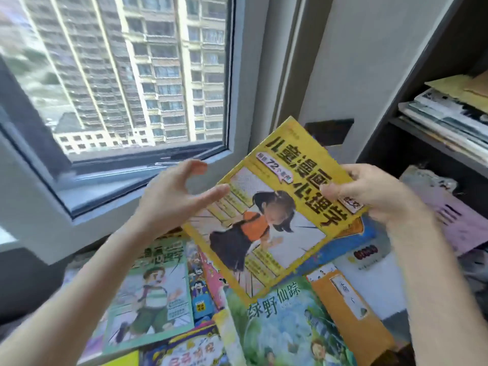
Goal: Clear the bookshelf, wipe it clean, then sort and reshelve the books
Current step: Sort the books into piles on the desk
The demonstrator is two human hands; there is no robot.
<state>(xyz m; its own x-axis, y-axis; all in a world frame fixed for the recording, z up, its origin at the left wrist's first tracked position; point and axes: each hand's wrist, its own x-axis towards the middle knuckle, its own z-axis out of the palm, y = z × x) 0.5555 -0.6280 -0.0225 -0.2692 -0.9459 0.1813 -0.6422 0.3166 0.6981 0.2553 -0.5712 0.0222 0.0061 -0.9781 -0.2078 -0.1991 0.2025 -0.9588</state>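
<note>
Yellow book (277,207) corner under right hand (372,196); shelf stack (443,117), perhaps magazines.

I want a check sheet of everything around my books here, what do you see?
Surface: hidden under spread-out books.
Job's things: yellow comic book held up; green comic book and others lie below; bookshelf at right.
Clutter: stack of papers on a shelf; pink sheet below it.
Grippers: right hand grips the yellow book's corner; left hand open by its left edge.
Cables: nothing seen.
Surroundings: window, tower blocks outside.
</note>
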